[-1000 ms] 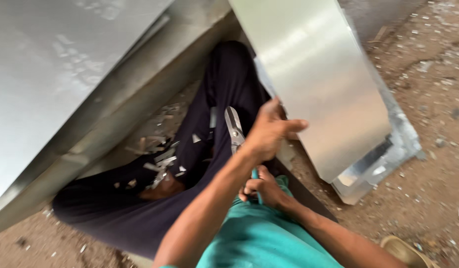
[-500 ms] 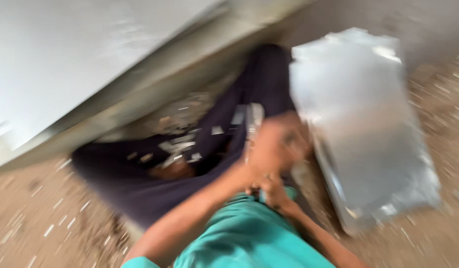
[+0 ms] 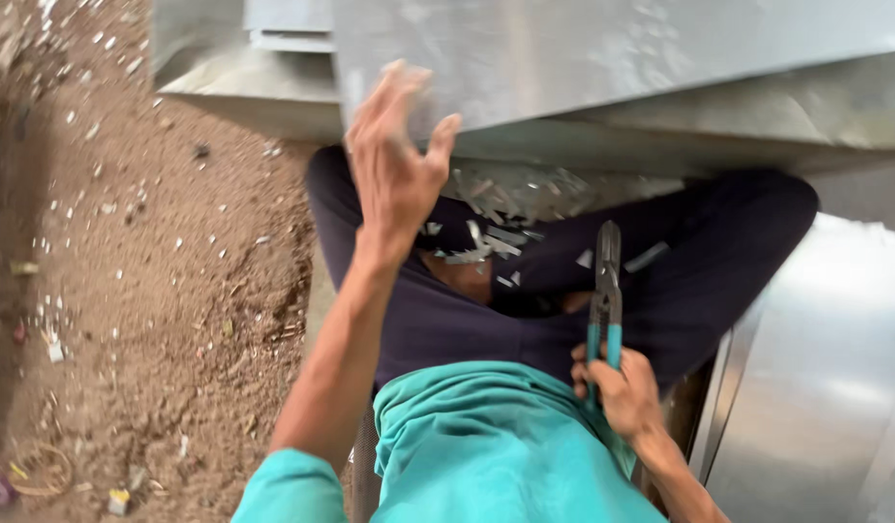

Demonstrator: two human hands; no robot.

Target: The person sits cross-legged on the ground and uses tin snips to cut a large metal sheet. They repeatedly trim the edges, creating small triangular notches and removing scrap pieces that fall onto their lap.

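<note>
I sit cross-legged on the ground in dark trousers and a teal shirt. My left hand (image 3: 394, 160) is raised with fingers spread, empty, reaching toward the edge of a large grey metal sheet (image 3: 612, 58) lying ahead of me. My right hand (image 3: 621, 392) rests by my lap, closed on the teal handles of metal snips (image 3: 605, 291), whose jaws point away from me. Several small metal offcuts (image 3: 505, 208) lie in my lap and under the sheet's edge.
A second folded sheet-metal piece (image 3: 815, 387) lies at my right. More sheet metal (image 3: 254, 58) is stacked at the top left. Bare dirt (image 3: 128, 291) strewn with small scraps spreads to my left.
My view has swung left. My left hand has left the sheet piece on my right and lifted open toward the large sheet ahead. My right hand still holds the snips.
</note>
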